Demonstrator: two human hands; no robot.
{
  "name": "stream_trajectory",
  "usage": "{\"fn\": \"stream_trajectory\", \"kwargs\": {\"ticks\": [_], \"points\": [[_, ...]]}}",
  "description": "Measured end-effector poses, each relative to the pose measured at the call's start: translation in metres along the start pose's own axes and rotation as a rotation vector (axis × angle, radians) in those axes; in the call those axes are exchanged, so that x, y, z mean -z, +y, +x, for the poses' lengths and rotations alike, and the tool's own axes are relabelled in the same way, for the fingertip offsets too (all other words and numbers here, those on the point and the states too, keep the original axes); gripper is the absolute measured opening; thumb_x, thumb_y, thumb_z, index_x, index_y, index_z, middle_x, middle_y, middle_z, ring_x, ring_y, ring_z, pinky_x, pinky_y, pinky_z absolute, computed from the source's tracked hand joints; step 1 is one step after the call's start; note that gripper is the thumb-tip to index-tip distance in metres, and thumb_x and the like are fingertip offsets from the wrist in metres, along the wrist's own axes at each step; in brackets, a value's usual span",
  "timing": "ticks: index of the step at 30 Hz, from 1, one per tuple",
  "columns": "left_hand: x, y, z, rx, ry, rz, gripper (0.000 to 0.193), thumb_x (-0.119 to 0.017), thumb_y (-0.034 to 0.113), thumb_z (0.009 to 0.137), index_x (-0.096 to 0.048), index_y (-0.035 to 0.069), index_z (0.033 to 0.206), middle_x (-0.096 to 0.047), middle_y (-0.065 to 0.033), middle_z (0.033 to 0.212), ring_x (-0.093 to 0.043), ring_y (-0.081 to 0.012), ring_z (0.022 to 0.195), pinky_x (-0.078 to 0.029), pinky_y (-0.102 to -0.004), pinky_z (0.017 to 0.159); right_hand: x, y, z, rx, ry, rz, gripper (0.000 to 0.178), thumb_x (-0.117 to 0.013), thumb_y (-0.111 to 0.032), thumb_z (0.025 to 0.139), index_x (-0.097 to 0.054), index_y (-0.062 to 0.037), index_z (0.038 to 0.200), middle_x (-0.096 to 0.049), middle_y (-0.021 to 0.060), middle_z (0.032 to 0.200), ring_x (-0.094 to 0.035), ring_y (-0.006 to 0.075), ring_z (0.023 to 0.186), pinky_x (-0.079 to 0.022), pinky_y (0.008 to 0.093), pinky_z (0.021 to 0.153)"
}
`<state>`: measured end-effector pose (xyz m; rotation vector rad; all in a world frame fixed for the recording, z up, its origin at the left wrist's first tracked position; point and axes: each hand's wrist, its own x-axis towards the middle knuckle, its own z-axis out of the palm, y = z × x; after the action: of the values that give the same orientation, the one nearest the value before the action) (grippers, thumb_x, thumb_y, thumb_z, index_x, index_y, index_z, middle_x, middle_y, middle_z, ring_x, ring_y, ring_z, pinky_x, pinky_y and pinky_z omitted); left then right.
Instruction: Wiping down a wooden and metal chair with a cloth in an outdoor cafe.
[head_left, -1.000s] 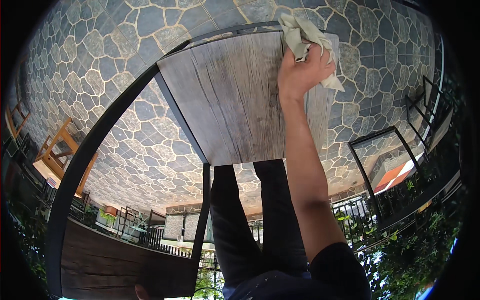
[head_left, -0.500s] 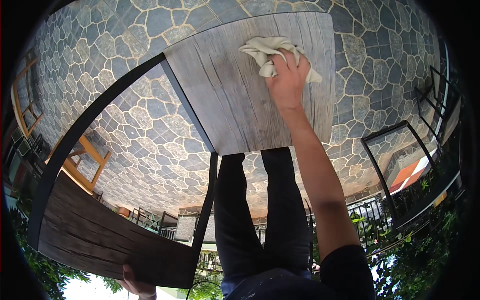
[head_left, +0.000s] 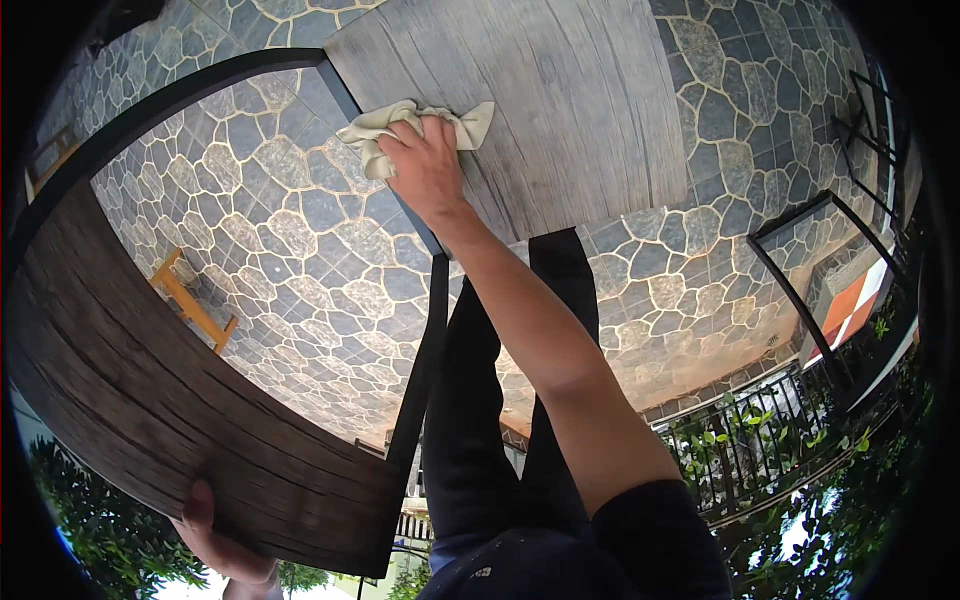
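A chair with a grey wood-grain seat (head_left: 560,110), a dark brown wood-grain backrest (head_left: 170,380) and a black frame (head_left: 413,380) stands before me. My right hand (head_left: 425,165) presses a crumpled cream cloth (head_left: 378,125) on the seat's left edge, its fingers closed over the fabric. Part of the cloth hangs past the dark rail there. At lower left my left hand (head_left: 215,540) grips the backrest's outer edge, thumb on the near face and the other fingers hidden behind it.
Stone-patterned paving (head_left: 290,230) lies all round the chair. A wooden piece of furniture (head_left: 190,305) shows through the frame's gap. To the right are a black metal frame (head_left: 790,290), a railing (head_left: 760,430) and green plants (head_left: 830,500).
My right hand has slid the cloth leftward from the seat's far right part to its left edge. The backrest and my left hand appear larger and further left in the picture.
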<state>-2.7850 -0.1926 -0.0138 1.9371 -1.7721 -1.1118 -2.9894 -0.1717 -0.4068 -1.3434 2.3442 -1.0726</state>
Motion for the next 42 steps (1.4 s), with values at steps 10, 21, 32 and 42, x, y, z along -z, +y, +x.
{"fn": "stream_trajectory", "kwargs": {"ticks": [10, 21, 32, 42], "points": [[-0.035, 0.013, 0.018, 0.154, 0.062, -0.243, 0.043, -0.055, 0.027, 0.083, -0.049, 0.0, 0.115, -0.054, -0.0076, 0.107, -0.051, -0.0177, 0.1, -0.04, -0.0327, 0.088, 0.172, 0.146, -0.011, -0.325, 0.207, -0.457, 0.024, -0.069, -0.011, 0.064, -0.059, -0.0088, 0.086, -0.057, 0.0062, 0.095, -0.047, 0.0315, 0.087, -0.037, 0.0411, 0.077], [-0.015, 0.011, 0.012, 0.126, 0.045, -0.244, 0.036, -0.048, 0.026, 0.09, -0.052, -0.001, 0.112, -0.051, -0.0079, 0.113, -0.046, -0.0149, 0.106, -0.035, -0.0305, 0.095, 0.019, -0.011, -0.046, -0.08, -0.078, 0.117, 0.04, -0.071, -0.003, 0.058, -0.066, -0.0141, 0.096, -0.057, -0.0009, 0.105, -0.044, 0.0276, 0.098, -0.037, 0.0361, 0.091], [-0.02, 0.014, 0.014, 0.215, 0.114, -0.185, 0.039, -0.049, 0.028, 0.087, -0.051, 0.0, 0.113, -0.051, -0.0095, 0.114, -0.045, -0.0184, 0.108, -0.032, -0.0336, 0.096, 0.181, 0.164, -0.002, -0.187, 0.146, -0.335, 0.045, -0.065, -0.002, 0.065, -0.062, -0.0114, 0.108, -0.055, 0.0086, 0.114, -0.045, 0.0338, 0.1, -0.036, 0.0407, 0.09], [-0.031, 0.015, 0.022, 0.169, 0.093, -0.141, 0.041, -0.051, 0.028, 0.085, -0.049, 0.002, 0.117, -0.05, -0.0067, 0.113, -0.044, -0.0187, 0.108, -0.032, -0.0338, 0.096, 0.038, 0.006, -0.109, 0.184, -0.233, -0.032, 0.022, -0.057, -0.013, 0.072, -0.066, -0.0136, 0.091, -0.051, 0.0004, 0.105, -0.045, 0.0251, 0.101, -0.041, 0.0361, 0.089]]}}
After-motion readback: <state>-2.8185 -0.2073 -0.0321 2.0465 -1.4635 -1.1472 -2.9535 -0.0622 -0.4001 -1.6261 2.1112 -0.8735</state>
